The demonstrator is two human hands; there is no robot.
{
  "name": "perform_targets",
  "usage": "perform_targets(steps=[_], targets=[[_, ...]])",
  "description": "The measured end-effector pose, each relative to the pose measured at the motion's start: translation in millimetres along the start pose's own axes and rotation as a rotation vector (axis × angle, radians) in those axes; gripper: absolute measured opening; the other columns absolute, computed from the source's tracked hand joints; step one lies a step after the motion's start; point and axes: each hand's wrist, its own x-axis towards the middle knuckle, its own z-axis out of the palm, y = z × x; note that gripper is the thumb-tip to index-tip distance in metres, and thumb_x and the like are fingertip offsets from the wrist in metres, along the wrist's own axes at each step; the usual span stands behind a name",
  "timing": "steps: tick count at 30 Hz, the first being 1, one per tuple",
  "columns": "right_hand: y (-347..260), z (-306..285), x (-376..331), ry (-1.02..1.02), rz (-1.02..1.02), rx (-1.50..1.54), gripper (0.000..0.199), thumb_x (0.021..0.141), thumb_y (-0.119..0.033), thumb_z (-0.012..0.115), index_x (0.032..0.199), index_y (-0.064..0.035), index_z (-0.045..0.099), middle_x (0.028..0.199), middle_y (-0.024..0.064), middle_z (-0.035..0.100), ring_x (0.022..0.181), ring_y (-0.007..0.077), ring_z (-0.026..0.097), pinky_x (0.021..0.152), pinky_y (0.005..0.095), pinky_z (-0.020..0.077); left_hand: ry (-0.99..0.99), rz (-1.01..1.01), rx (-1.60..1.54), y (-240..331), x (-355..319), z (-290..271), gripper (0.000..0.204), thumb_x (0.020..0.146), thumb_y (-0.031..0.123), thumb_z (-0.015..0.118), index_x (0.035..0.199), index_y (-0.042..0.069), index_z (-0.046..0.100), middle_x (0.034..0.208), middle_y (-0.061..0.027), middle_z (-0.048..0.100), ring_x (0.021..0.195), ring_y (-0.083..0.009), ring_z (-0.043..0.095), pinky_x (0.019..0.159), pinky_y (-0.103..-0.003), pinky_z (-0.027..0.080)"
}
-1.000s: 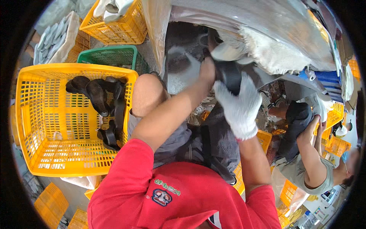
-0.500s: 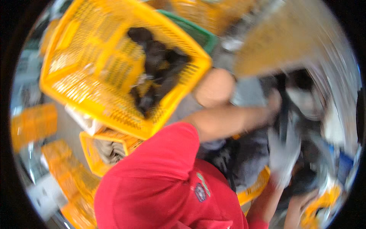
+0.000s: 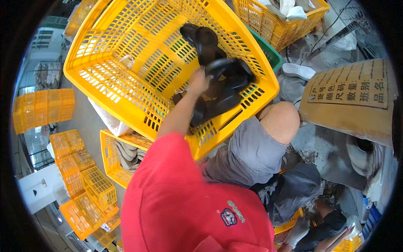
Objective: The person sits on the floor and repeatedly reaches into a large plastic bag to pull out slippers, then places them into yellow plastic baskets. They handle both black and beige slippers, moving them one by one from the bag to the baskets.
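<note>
Inside the large yellow crate [image 3: 138, 113] at the upper left, my left hand [image 3: 198, 81] is closed at the edge of a glossy black shoe [image 3: 228, 69]. This shoe overlaps other black shoes [image 3: 222, 103] piled at the crate's right side; its far end is hidden among them. At the lower right, my right hand [image 3: 299, 230], in a pale glove, is beside a dark item [image 3: 325, 229]. Its fingers are partly hidden and unclear, so I cannot tell whether it grips that item.
Behind the crate are a green crate [image 3: 266, 50] and another yellow crate [image 3: 279, 29] with pale shoes. A cardboard box [image 3: 346, 111] stands right. Below the large crate, a smaller yellow crate [image 3: 108, 157] holds beige pieces. Another person's hand [image 3: 336, 240] shows bottom right.
My left hand has moved from the dark items at right into the large yellow crate. My gloved right hand is now lower in view. The view has shifted and sharpened.
</note>
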Motion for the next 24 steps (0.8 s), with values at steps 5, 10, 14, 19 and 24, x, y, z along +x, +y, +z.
perform_targets(steps=[5,10,14,19,24], targets=[[-99,-5,36,0.1,-0.275,0.068,0.04,0.089,0.0,0.072,0.128,0.0053,0.068,0.127,0.017,0.072,0.111,0.0283,0.07,0.098,0.0373,0.0544,0.034,0.13,-0.405,109,-96,-157,0.045,0.099,0.031,0.067,0.131,-0.001,0.061,0.119,-0.0256,0.07,0.111,-0.0404,0.067,0.098,-0.044,0.051],[-162,-23,30,-0.192,-0.174,0.719,0.043,0.092,-0.008,0.074,0.132,0.0039,0.064,0.127,0.009,0.069,0.113,0.0198,0.063,0.103,0.0364,0.0492,-1.013,1.249,-0.03,301,-201,-146,0.053,0.1,0.047,0.061,0.096,-0.005,0.071,0.074,-0.0243,0.068,0.077,-0.0464,0.068,0.076,-0.054,0.055],[-144,-60,5,0.408,0.218,1.04,0.044,0.098,-0.016,0.07,0.137,0.0022,0.063,0.133,0.0166,0.067,0.112,0.0242,0.068,0.094,0.0358,0.0553,-0.074,1.01,-0.435,371,-241,-12,0.104,0.083,0.065,0.076,0.145,-0.011,0.041,0.136,-0.035,0.056,0.128,-0.046,0.056,0.109,-0.051,0.044],[-132,-50,-8,0.239,0.322,0.759,0.047,0.099,-0.019,0.067,0.14,0.0019,0.058,0.132,0.0183,0.067,0.112,0.0287,0.068,0.096,0.0403,0.0545,-1.366,-0.115,-1.403,463,-286,77,0.059,0.097,0.04,0.074,0.135,-0.001,0.057,0.133,-0.0206,0.066,0.117,-0.0264,0.068,0.099,-0.052,0.056],[-132,-48,83,0.656,-0.079,0.76,0.045,0.099,-0.016,0.063,0.14,0.0017,0.055,0.125,0.0176,0.07,0.107,0.0307,0.07,0.095,0.0443,0.0551,-1.164,-0.299,-1.579,574,-273,68,0.047,0.101,0.036,0.068,0.133,0.001,0.063,0.122,-0.0159,0.073,0.104,-0.029,0.074,0.094,-0.048,0.061]])
